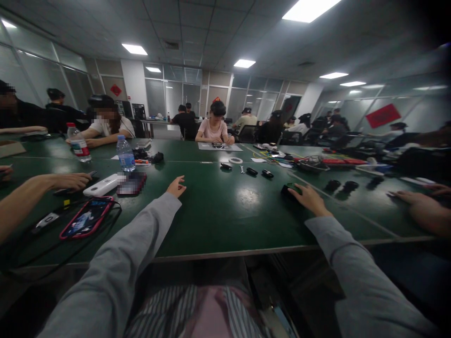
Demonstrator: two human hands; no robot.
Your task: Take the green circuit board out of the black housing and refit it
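Over the green table, my left hand is held with its fingers apart and nothing in them, to the right of a dark red-edged phone. My right hand has its fingers on a small black object at the right; what it is cannot be made out. Between the hands and farther back lie a white ring, a small wrench and several small black items, among them one nearest my right hand.
A pink-cased phone with a cable, a white device and two bottles, one blue-capped, stand or lie at the left. Another person's hand reaches in there. A co-worker's hand rests at the right, near black items.
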